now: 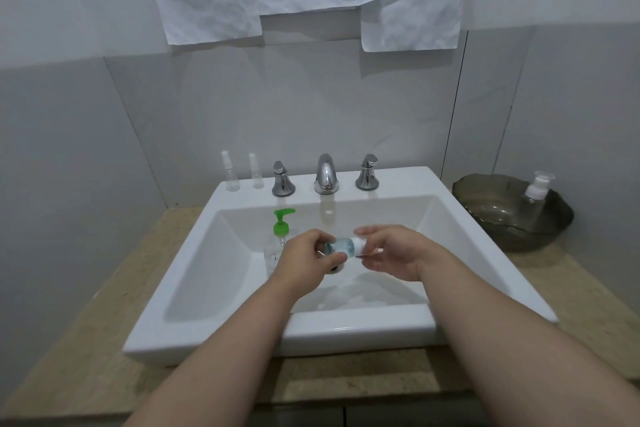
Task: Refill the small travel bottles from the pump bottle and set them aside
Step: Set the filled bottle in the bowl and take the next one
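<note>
Over the sink basin my left hand grips a small clear travel bottle with bluish liquid, held on its side. My right hand pinches the bottle's white cap end. A clear pump bottle with a green pump stands inside the basin, just left of my left hand and partly hidden by it. Two slim clear spray bottles stand upright on the sink's back ledge at the left.
The white sink sits on a beige counter. A chrome faucet and two handles line the back ledge. A dark glass bowl at the right holds a clear bottle with a white pump.
</note>
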`<action>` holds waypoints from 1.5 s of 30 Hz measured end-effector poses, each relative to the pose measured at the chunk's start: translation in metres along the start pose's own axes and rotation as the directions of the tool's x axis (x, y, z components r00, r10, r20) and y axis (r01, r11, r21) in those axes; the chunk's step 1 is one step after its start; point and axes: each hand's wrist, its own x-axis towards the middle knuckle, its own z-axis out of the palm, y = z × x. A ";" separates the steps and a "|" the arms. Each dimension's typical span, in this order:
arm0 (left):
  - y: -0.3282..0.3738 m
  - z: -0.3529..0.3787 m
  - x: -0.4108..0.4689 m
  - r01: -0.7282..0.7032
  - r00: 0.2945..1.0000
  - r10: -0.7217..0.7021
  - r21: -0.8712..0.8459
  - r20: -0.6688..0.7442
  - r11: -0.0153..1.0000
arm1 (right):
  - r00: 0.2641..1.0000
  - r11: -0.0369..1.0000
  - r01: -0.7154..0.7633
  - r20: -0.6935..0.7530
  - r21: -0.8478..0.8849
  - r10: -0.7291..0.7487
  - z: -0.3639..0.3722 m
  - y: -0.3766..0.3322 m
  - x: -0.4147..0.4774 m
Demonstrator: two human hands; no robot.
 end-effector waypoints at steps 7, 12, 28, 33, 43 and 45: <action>-0.001 0.002 0.001 -0.010 1.000 0.010 -0.039 -0.001 0.999 | 0.996 0.996 -0.083 -0.035 0.018 0.084 -0.005 -0.002 -0.001; 0.001 0.001 0.000 -0.030 0.999 0.029 -0.011 -0.012 0.999 | 0.985 0.982 -0.163 -0.066 -0.093 0.157 -0.003 0.001 0.003; 0.007 0.000 -0.005 -0.017 0.999 0.015 -0.038 -0.038 0.999 | 0.985 0.988 -0.141 -0.089 0.071 0.147 0.001 0.001 0.006; 0.005 0.001 -0.004 0.053 0.996 -0.059 -0.082 -0.069 0.995 | 0.967 0.955 0.031 -0.252 0.296 0.047 -0.004 -0.004 0.006; 0.001 0.005 0.017 0.173 0.984 -0.176 -0.110 -0.022 0.979 | 0.516 0.889 0.212 -0.726 -0.407 -0.455 -0.025 -0.030 0.042; -0.003 0.006 0.017 0.148 0.989 -0.148 -0.056 -0.004 0.987 | 0.522 0.861 0.230 -0.690 -0.453 -0.502 -0.027 -0.042 0.050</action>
